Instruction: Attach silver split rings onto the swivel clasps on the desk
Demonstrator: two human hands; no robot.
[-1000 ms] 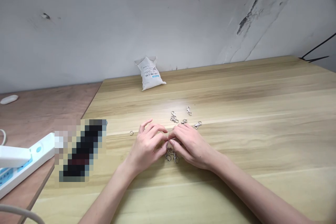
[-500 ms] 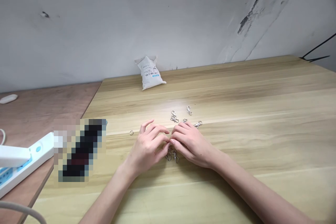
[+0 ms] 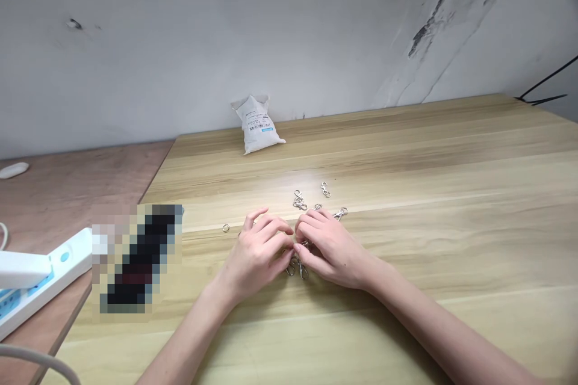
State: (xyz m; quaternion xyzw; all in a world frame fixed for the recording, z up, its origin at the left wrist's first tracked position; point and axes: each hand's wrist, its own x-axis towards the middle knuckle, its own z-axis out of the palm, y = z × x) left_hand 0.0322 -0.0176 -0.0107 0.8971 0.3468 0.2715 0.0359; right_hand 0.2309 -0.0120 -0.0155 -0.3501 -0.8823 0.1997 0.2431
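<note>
My left hand (image 3: 259, 249) and my right hand (image 3: 327, 246) rest close together on the light wooden table (image 3: 406, 192), fingertips meeting. Both pinch a small cluster of silver metal clasps (image 3: 297, 267) that hangs just below the fingers. More loose silver clasps (image 3: 299, 200) lie on the table just beyond my hands, with one (image 3: 325, 189) farther back and another (image 3: 340, 213) by my right knuckles. A single small metal ring (image 3: 226, 228) lies to the left of my left hand.
A small white packet (image 3: 257, 125) leans at the wall at the table's back edge. A white power strip (image 3: 40, 280) with a cable lies on the darker brown table at the left. A blurred dark object (image 3: 138, 258) sits at the table's left edge.
My hands have drawn slightly closer together over the clasp cluster, fingers curling in a little. Nothing else on the table has moved.
</note>
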